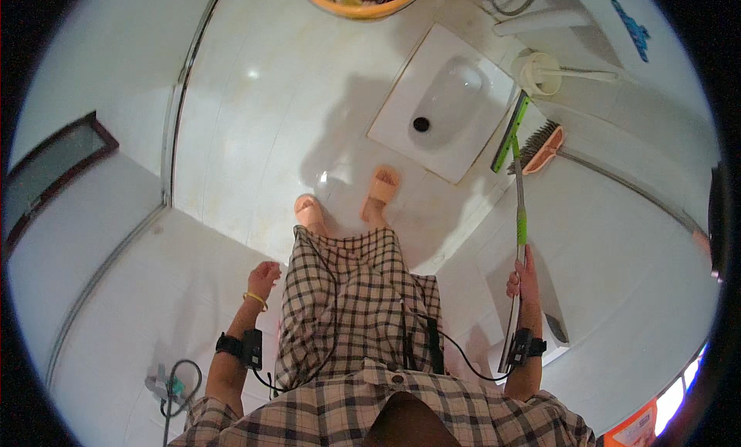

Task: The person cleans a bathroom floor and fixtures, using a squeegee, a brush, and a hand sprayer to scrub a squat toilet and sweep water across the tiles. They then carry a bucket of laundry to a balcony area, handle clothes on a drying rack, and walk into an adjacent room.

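My right hand (524,277) is wrapped round the handle of a floor squeegee (520,186), which has a long grey pole with a green grip. Its green-edged blade head (511,132) is at the far right, beside the squat toilet pan and in front of a broom's bristles. The pole's lower end runs down along my right forearm. Out to the left of my plaid clothing, my left hand (265,275) has its fingers curled in, and I see nothing in them. A yellow bracelet (255,300) circles that wrist.
A white squat toilet (394,132) is set in the tiled floor. Beside it stand a pale bucket (532,75) with a brush and a broom (545,151) against the right wall. An orange basin (369,13) holding items sits at the far end. A metal track (177,123) edges the left.
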### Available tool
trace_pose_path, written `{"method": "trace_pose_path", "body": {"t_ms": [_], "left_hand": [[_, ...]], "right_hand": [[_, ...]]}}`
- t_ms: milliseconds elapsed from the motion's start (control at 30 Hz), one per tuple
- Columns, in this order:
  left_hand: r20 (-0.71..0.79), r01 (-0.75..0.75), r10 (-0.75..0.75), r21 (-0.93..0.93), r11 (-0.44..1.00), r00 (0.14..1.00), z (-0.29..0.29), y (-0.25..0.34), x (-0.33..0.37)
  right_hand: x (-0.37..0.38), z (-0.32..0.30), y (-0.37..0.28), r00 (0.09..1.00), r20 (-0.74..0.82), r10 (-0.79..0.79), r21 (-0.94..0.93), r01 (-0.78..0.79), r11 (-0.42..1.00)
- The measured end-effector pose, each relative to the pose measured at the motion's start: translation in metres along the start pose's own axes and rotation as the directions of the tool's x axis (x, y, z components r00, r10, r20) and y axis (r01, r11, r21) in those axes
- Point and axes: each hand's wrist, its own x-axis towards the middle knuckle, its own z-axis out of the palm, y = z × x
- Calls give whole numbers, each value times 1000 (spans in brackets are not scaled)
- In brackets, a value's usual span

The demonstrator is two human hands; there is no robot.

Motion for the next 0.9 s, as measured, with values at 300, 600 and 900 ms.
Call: {"method": "trace_pose_path", "body": {"t_ms": [300, 600, 900], "left_hand": [[101, -531, 522, 205, 822, 847, 4, 148, 7], [288, -929, 883, 137, 344, 370, 83, 543, 50], [165, -819, 880, 472, 327, 446, 137, 769, 135]], "right_hand": [[15, 45, 43, 999, 32, -20, 162, 15, 987], [25, 121, 156, 978, 168, 123, 463, -189, 866], [-25, 160, 61, 964, 63, 257, 577, -245, 779]]}}
